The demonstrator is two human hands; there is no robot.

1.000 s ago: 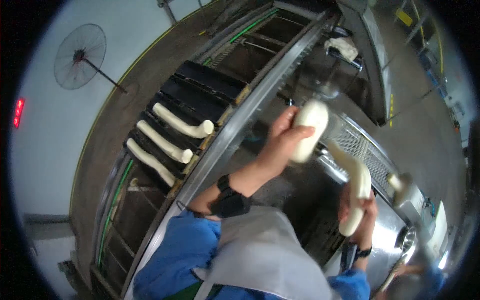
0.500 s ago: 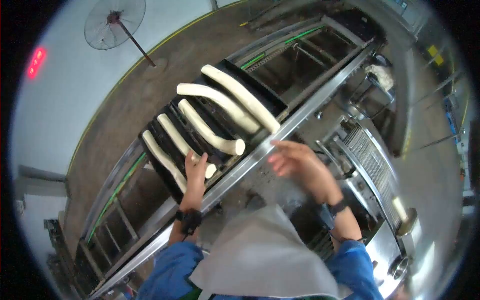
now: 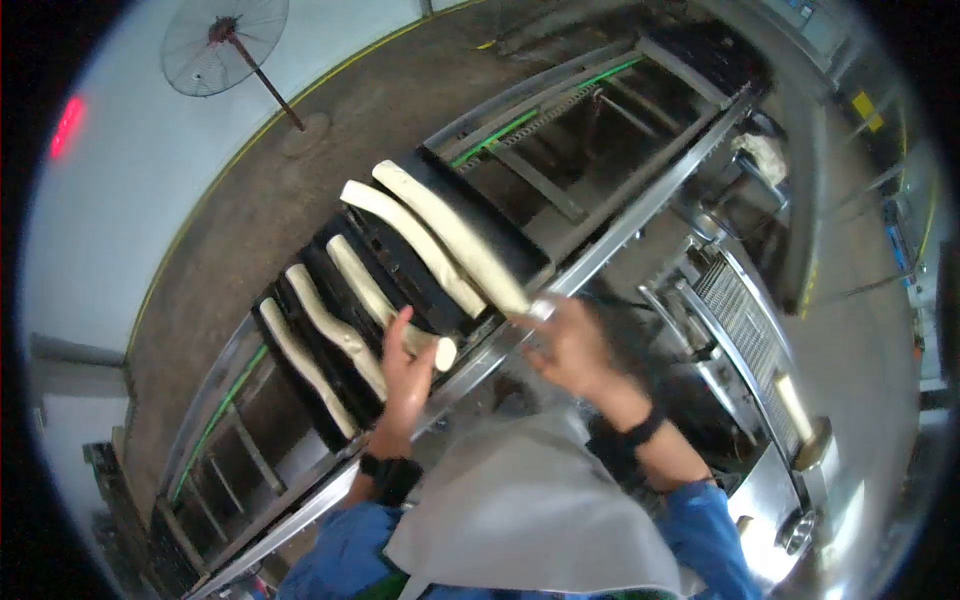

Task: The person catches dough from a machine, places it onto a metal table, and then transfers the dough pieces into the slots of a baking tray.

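Several pale, cream-coloured, slightly bent rods like peeled logs lie side by side across the black slats of a conveyor. My left hand, fingers spread, lies over the near end of the middle rod, whose round cut end shows beside the thumb. At the near end of the rightmost rod, my right hand is blurred, one fingertip at its end and the thumb apart. Another bent rod lies between these two. Left of my left hand are two more rods, a wavy one and an outermost one.
A metal rail runs along the conveyor's near side. To the right stands a ribbed metal machine with a pale piece on it. A standing fan is by the wall, beyond the floor.
The rods and black slats have shifted toward the lower left. My left hand has gone from the second rod from the left to the middle one; my right hand has come to the rightmost rod's end.
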